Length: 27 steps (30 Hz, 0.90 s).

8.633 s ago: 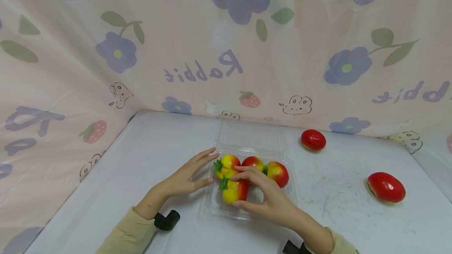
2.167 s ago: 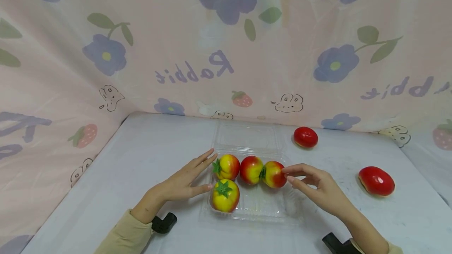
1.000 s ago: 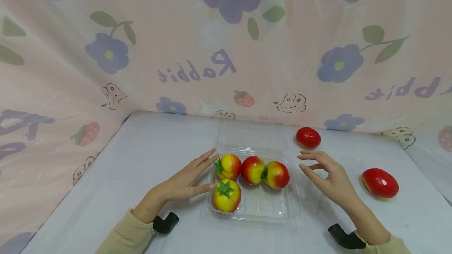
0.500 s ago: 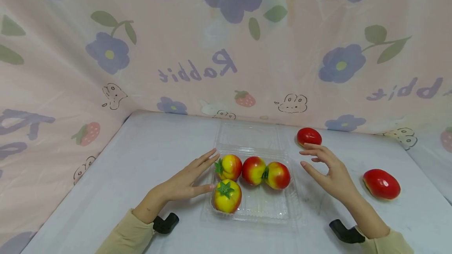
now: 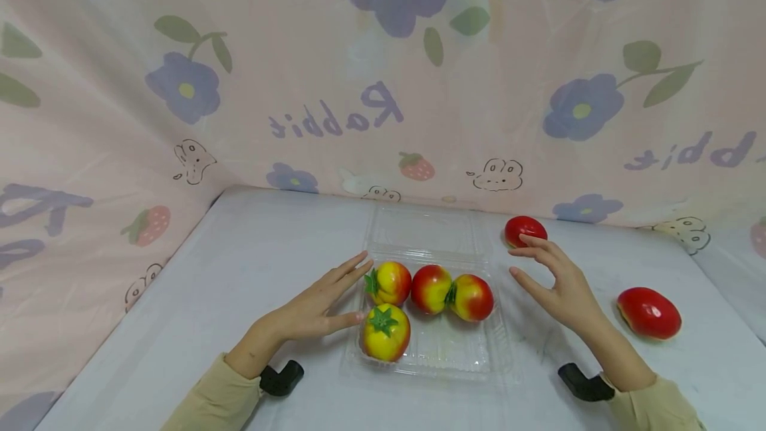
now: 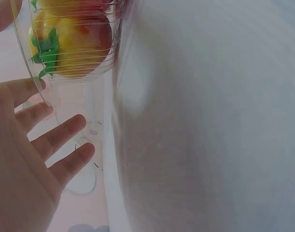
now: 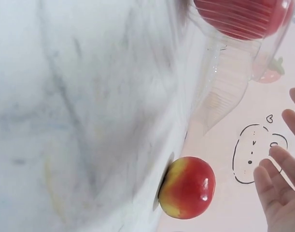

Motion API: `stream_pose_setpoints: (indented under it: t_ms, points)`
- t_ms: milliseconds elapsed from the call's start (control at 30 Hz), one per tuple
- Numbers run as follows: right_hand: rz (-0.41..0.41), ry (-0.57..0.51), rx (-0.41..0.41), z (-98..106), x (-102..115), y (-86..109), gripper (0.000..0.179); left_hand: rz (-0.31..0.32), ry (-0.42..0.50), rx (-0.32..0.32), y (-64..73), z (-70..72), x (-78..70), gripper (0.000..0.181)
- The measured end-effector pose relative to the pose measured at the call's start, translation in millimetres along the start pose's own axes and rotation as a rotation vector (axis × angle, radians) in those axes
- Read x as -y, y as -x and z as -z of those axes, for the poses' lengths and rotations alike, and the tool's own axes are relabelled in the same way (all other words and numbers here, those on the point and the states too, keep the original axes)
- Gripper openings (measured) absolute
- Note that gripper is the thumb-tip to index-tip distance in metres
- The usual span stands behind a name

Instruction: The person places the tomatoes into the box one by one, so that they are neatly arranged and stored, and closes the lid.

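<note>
"What's on the left?"
"The left hand point(image 5: 314, 303), fingers spread, gripping nothing, against or just beside the box point(image 5: 443, 354)."
"Inside?"
"Four fruits point(image 5: 431, 289): one front left, three behind."
"Then?"
"A red fruit point(image 5: 519, 227), the right hand point(image 5: 564, 290) near it, fingers parted and holding nothing; last, a second red fruit point(image 5: 649, 313) on the table point(image 5: 712, 378)."

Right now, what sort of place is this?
Probably an indoor tabletop recording booth: a patterned sheet hangs behind a white table, and black wrist devices are worn. The room beyond isn't visible.

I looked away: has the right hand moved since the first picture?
Yes: the right hand moved away from the clear box toward the far red fruit.
</note>
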State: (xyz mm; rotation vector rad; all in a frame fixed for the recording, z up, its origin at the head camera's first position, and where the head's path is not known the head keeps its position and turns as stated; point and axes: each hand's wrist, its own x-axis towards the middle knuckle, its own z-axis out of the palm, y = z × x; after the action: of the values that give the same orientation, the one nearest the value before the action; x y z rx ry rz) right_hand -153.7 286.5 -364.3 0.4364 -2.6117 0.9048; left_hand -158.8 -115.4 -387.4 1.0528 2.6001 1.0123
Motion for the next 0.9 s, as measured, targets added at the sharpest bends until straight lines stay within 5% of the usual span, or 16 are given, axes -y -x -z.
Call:
stream_pose_setpoints:
  t_ms: [467, 900]
  points:
    - [0.020, -0.004, -0.036, -6.4, -9.7, -9.9, 0.034, 0.011, 0.000, 0.005, -0.3, 0.1, -0.6, 0.076]
    - [-0.045, -0.016, 0.001, -8.4, -15.5, -15.4, 0.033, 0.004, 0.002, 0.003, -0.5, -0.3, 1.2, 0.077]
